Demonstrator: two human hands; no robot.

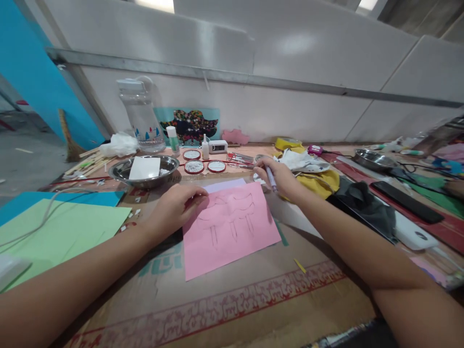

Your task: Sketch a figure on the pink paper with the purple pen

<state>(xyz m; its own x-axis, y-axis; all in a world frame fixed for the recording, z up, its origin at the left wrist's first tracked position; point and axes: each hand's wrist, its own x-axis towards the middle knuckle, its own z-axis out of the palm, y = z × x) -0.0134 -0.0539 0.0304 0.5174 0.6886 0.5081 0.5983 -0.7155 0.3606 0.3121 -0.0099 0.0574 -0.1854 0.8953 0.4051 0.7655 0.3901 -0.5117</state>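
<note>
A pink sheet of paper (232, 241) with dark line drawings of several stemmed shapes lies tilted on the cardboard (224, 314). My left hand (183, 203) pinches its upper left corner between thumb and fingers. Behind its top edge, a pale lavender sheet (226, 184) shows in part. Beyond the paper's upper right corner is my right hand (273, 174), fingers curled round a pale pen (270, 179) that points down toward me. My right fingertips reach beside several slim red and metal tools (239, 158); whether they touch anything there is hidden.
A steel bowl (144, 174) bearing a white card stands left, near a water jug (141, 116). Round lidded tins (194, 167), a glue stick (173, 140) and a small clock (218, 146) line the back. Green paper (65, 237) lies left; yellow cloth (321, 183) and a black phone (408, 200) lie right.
</note>
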